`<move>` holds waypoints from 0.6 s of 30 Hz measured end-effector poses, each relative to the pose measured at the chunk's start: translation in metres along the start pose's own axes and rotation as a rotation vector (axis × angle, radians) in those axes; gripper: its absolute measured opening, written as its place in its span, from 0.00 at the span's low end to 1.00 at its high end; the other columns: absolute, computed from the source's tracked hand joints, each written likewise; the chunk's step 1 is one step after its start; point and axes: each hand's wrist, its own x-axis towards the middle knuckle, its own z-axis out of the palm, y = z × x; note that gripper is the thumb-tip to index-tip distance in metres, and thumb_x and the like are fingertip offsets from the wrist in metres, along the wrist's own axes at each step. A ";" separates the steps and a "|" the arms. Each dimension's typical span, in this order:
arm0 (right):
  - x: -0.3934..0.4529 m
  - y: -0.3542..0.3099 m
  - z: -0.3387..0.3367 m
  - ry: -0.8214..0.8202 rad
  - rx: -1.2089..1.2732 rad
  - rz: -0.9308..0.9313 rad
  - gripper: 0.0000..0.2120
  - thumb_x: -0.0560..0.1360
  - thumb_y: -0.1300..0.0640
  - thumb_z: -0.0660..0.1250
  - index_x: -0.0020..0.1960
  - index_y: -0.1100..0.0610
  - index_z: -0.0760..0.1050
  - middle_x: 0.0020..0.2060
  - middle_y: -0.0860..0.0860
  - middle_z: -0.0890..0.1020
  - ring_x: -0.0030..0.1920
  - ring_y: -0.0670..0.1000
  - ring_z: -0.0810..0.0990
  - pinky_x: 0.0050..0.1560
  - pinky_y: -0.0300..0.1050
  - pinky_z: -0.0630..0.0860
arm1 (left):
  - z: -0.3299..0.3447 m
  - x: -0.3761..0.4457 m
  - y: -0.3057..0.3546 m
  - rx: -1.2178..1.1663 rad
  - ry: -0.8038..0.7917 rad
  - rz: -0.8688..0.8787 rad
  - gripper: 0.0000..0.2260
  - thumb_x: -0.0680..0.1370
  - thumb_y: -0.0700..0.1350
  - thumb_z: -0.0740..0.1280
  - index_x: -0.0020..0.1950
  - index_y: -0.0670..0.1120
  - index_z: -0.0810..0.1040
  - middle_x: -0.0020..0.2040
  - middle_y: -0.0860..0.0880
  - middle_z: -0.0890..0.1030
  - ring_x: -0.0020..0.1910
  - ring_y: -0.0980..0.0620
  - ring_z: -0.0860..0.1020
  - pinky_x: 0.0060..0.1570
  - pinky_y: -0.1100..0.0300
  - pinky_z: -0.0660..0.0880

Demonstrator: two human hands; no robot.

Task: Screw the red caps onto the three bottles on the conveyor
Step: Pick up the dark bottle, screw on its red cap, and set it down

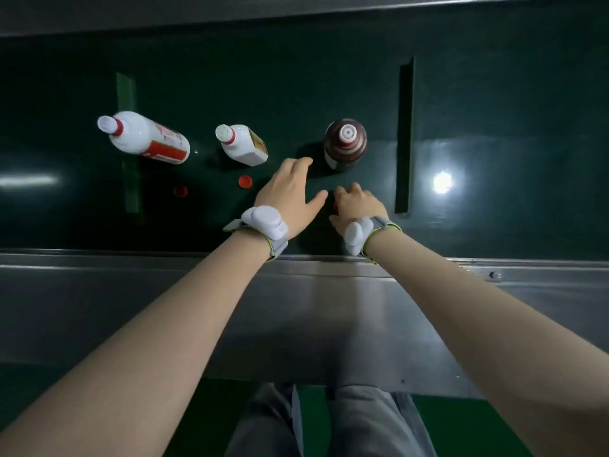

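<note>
Belt: dark green conveyor [494, 94], smooth and glossy, throwing back lamp glare.
Bottles: three, all uncapped, standing beyond the fingertips: a large white glazed bottle [148, 138] with a red label, a small white bottle [242, 145], and a brown bottle [345, 145], round-shouldered.
Contents: can't tell, all three are opaque.
Caps: two red caps in clear sight, round and flat: far-left cap [180, 191] and nearer cap [245, 181], both left of the left hand's fingers.
Left hand [290, 196]: spread flat, fingers loose, gripping nothing, reaching toward the brown bottle.
Right hand [357, 206]: fingers curled down on the belt; a sliver of red [335, 206] peeks at the thumb side, grip unclear.
Wrists: two grey straps, each with a smooth white plastic device [263, 221].
</note>
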 end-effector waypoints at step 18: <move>-0.017 0.032 -0.016 0.216 0.077 0.010 0.16 0.81 0.59 0.62 0.68 0.57 0.71 0.57 0.57 0.78 0.56 0.62 0.79 0.43 0.53 0.75 | 0.033 0.063 0.036 -0.330 0.096 -0.110 0.47 0.73 0.50 0.82 0.85 0.49 0.60 0.81 0.44 0.66 0.78 0.39 0.69 0.72 0.48 0.70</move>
